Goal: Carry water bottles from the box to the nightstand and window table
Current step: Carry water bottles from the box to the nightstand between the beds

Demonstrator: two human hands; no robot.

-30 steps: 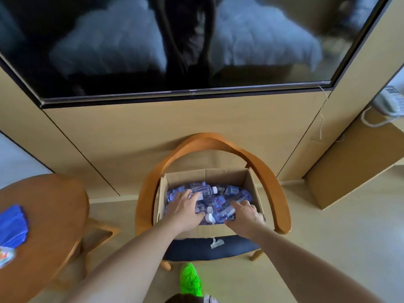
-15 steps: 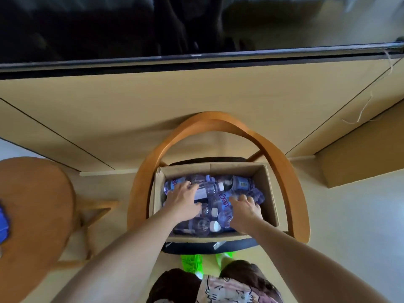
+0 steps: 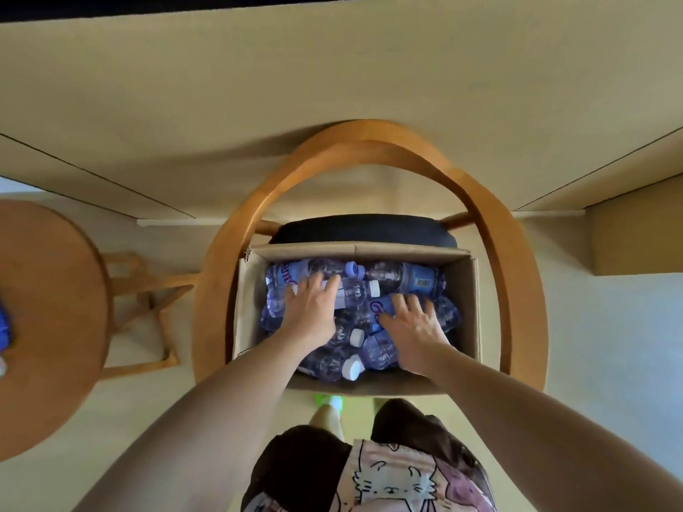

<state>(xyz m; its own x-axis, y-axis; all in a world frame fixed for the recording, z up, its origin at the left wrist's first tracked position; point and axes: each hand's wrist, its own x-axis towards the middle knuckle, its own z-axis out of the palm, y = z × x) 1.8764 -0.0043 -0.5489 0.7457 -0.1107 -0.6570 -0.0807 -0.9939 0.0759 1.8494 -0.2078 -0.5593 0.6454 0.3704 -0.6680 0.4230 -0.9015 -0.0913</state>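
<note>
Only partial purple lettering on bottle labels (image 3: 292,277), unreadable.

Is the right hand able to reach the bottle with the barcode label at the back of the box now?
Probably yes. The barcode bottle lies uncovered on top of the pile, just beyond the right hand, whose fingers rest on a nearer bottle. The box is open on top.
</note>
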